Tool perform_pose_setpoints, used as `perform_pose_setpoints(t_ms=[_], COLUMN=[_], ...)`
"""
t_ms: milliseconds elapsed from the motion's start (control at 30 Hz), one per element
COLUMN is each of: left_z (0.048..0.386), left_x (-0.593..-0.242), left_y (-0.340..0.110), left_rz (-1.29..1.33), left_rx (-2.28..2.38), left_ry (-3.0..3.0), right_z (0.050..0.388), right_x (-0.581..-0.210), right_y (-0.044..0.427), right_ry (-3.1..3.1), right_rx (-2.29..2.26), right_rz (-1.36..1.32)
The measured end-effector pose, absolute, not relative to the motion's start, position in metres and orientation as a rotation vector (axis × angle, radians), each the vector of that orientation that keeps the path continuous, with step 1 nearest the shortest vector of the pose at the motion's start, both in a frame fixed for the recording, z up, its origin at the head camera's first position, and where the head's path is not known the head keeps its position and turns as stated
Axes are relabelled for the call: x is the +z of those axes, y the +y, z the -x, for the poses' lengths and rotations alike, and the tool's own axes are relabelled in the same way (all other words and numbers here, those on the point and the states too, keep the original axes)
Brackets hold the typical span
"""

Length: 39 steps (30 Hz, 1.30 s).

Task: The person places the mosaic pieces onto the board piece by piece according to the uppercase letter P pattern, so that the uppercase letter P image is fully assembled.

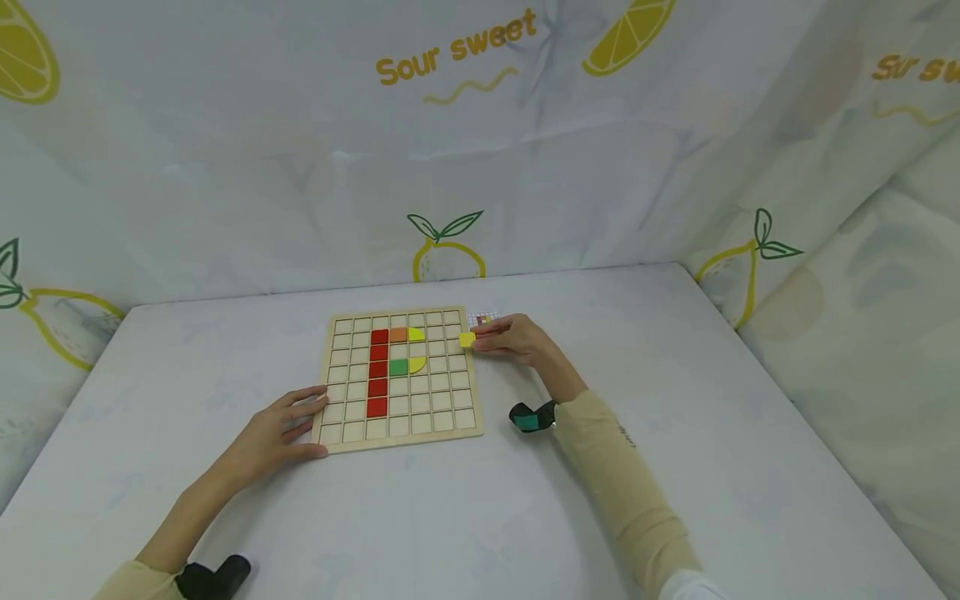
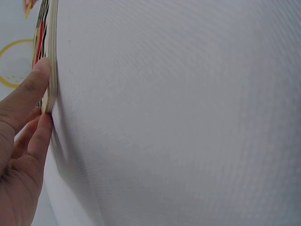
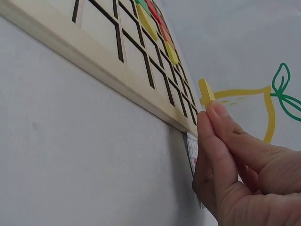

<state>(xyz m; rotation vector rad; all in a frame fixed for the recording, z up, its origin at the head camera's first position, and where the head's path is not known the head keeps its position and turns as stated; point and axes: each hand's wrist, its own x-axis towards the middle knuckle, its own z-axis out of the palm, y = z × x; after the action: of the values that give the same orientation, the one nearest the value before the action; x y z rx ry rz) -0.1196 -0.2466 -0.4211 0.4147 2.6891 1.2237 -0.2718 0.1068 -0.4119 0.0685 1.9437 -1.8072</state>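
A wooden grid board lies flat on the table. My left hand rests its fingers on the board's left side, with the thumb at the near left corner. Over the far right edge, my right hand pinches a yellow tile between thumb and fingertips, held above the board. Several red tiles form a column in the grid. To their right sit an orange tile and a green tile, each beside a yellow curved tile.
A small card printed with a coloured grid lies behind the right hand, partly hidden by it. White table surface surrounds the board. Behind it hangs a pale cloth with lemon prints. Black straps show near both wrists.
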Motion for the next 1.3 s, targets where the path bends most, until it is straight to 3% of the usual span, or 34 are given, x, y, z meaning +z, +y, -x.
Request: perform_pose_setpoints(t_ms=[867, 1300], left_z=[0.12, 0.121], left_x=[-0.421, -0.423], left_y=[-0.249, -0.25], left_rz=[-0.419, -0.406], left_rx=[1.268, 1.259], left_ry=[2.655, 2.667], right_z=[0.268, 0.262], right_x=[-0.406, -0.409], right_y=[0.052, 0.036], right_ry=[1.933, 2.442], right_rx=[-1.865, -1.564], right_rz=[-0.048, 0.137])
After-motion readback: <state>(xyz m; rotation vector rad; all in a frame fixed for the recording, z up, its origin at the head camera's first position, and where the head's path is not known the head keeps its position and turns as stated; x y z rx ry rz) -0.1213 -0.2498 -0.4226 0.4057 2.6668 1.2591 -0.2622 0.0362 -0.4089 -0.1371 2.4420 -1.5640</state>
